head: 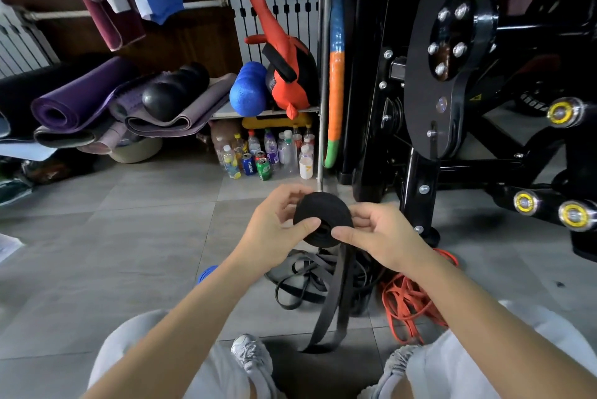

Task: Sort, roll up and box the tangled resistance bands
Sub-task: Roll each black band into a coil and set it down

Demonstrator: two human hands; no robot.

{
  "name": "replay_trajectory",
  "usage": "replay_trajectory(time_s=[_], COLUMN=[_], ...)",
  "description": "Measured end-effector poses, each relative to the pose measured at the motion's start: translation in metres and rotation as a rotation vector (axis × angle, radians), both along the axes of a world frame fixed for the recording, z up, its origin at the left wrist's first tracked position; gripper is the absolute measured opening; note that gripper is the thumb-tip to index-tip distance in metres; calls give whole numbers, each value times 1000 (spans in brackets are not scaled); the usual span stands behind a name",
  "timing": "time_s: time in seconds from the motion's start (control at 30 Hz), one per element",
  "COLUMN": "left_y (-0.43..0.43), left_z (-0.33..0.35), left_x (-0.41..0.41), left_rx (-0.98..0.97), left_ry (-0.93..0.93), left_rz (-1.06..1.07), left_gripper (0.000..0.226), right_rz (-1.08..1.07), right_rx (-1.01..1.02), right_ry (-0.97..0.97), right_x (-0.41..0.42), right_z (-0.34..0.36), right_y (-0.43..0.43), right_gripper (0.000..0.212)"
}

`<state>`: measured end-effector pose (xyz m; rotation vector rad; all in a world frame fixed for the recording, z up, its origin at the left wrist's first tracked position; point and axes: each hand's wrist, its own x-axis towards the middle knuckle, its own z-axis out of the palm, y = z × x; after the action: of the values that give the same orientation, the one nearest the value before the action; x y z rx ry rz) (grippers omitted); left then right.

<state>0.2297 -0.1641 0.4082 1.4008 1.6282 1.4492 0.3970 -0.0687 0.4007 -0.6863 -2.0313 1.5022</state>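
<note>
While both thumbs are pressing on the near face of the roll (323,209), one on each side of its hollow centre, the remaining fingers are curling round its rim, so the coiled black band is being clamped from two sides. The left hand (274,230) is gripping the roll's left edge and the right hand (379,235) its right edge, and together they are holding it in the air in front of the seated person. A loose tail (334,295) is hanging from under the roll, dropping down toward the shoes (252,355). Directly below the roll, black bands (300,282) are lying tangled on the floor (145,237), with orange bands (408,301) sprawling below and to the right of the roll. Beyond the roll, bottles (271,153) are standing in a cluster. Above and to the right of the roll a black machine (452,75) is looming, and far up to its left mats (84,98) are lying stacked.
</note>
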Motion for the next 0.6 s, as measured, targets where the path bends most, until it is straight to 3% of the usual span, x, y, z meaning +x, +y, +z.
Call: replay_trajectory(time_s=[0.13,0.27,0.33,0.47,0.6], left_y=[15,34,44,58,66], left_z=[7,13,14,2,-20], left_x=[-4,-1,2,-1,-7], left_rx=[-149,-44,-32,18,-1], left_ry=[437,869,963,847,446], left_rz=[4,-180,-181,-133,-16], left_gripper=[42,62,63,53,49], right_rz=[48,92,88,57,-15], right_rx=[117,319,363,349,190], right_ry=[-155,-296,-321,-318,-277], right_x=[3,2,1,1,1], right_z=[6,19,23,17,-10], right_y=[21,40,50,65,74], right_gripper=[28,17,25,16,23])
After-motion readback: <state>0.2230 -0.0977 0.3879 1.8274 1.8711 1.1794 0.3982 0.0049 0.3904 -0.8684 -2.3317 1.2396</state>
